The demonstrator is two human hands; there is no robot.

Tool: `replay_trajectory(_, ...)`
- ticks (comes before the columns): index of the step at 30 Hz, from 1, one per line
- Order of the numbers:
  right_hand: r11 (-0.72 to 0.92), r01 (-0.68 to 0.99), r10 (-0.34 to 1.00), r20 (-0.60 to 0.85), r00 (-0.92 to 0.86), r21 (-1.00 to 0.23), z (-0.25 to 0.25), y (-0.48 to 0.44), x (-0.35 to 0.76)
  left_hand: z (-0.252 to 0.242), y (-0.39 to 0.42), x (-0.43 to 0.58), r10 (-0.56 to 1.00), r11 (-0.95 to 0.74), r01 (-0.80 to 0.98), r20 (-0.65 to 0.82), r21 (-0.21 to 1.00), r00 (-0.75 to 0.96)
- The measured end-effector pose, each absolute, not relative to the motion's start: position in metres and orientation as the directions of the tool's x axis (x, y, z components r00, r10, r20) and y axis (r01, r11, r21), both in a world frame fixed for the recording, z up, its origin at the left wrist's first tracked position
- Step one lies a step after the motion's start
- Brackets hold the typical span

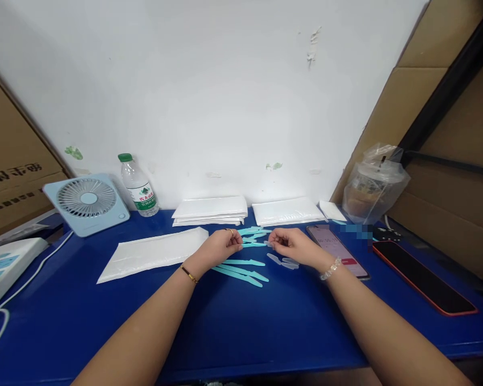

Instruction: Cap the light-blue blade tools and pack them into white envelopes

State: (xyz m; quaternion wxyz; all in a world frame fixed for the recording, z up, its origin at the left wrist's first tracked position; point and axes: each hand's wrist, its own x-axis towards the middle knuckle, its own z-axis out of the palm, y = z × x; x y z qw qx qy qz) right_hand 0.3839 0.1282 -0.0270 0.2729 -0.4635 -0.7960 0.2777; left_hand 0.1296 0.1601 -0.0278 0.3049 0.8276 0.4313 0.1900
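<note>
My left hand (224, 247) is closed in a pinch on the handle of a slim teal eyebrow razor (253, 245), whose blade end points right. Facing it, my right hand (288, 244) pinches a small clear blade cap (267, 244) close to the razor's tip; whether the two touch is unclear. Just in front of the left hand, several teal razors (245, 273) lie fanned on the blue table. More razors (257, 230) rest behind the held one. Under the right hand lie several loose clear caps (290, 262).
White padded envelopes lie left (148, 252) and along the wall in two piles, (210, 209) and another pile (287, 210). On the left stand a blue fan (89, 201) and a water bottle (140, 187). To the right are two phones, a lit phone (338, 252), and a bagged drink (366, 190).
</note>
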Motion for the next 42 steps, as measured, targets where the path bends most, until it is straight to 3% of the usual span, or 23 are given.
replay_trajectory(7, 0.441, 0.591, 0.878, 0.190, -0.439, -0.675, -0.029, 0.127, 0.366, -0.030, 0.158, 0.138, 0.819, -0.490, 0.619, 0.080, 0.613, 0.569)
replay_trajectory(12, 0.444, 0.715, 0.893, 0.328, -0.307, -0.540, -0.025, 0.130, 0.372, -0.026, 0.156, 0.137, 0.830, -0.555, 0.687, 0.260, 0.469, 0.493)
replay_trajectory(17, 0.436, 0.758, 0.892, 0.119, -0.437, -0.486, -0.020, 0.122, 0.385, -0.017, 0.148, 0.131, 0.741, -0.590, 0.642, 0.013, 0.489, 0.671)
replay_trajectory(21, 0.442, 0.777, 0.879, 0.047, -0.474, -0.448, -0.024, 0.118, 0.378, -0.016, 0.143, 0.134, 0.733, -0.566, 0.652, -0.055, 0.504, 0.679)
replay_trajectory(24, 0.425, 0.743, 0.890, 0.088, -0.448, -0.516, -0.025, 0.120, 0.374, -0.019, 0.145, 0.137, 0.762, -0.518, 0.660, -0.056, 0.544, 0.645)
replay_trajectory(26, 0.370, 0.661, 0.917, 0.143, -0.372, -0.653, -0.024, 0.122, 0.374, -0.022, 0.147, 0.137, 0.790, -0.481, 0.647, -0.027, 0.592, 0.613)
replay_trajectory(29, 0.261, 0.394, 0.952, 0.167, -0.257, -0.881, -0.024, 0.125, 0.374, -0.026, 0.152, 0.135, 0.829, -0.410, 0.604, 0.003, 0.683, 0.560)
replay_trajectory(31, 0.196, 0.199, 0.962, 0.149, -0.228, -0.960, -0.026, 0.127, 0.373, -0.027, 0.155, 0.134, 0.845, -0.376, 0.580, 0.010, 0.723, 0.534)
replay_trajectory(34, 0.134, 0.059, 0.972, 0.120, -0.203, -0.989, -0.031, 0.129, 0.369, -0.027, 0.157, 0.133, 0.858, -0.365, 0.570, 0.030, 0.736, 0.512)
replay_trajectory(42, 0.115, 0.058, 0.967, 0.099, -0.233, -0.992, -0.034, 0.127, 0.358, -0.028, 0.158, 0.135, 0.856, -0.373, 0.555, 0.045, 0.743, 0.515)
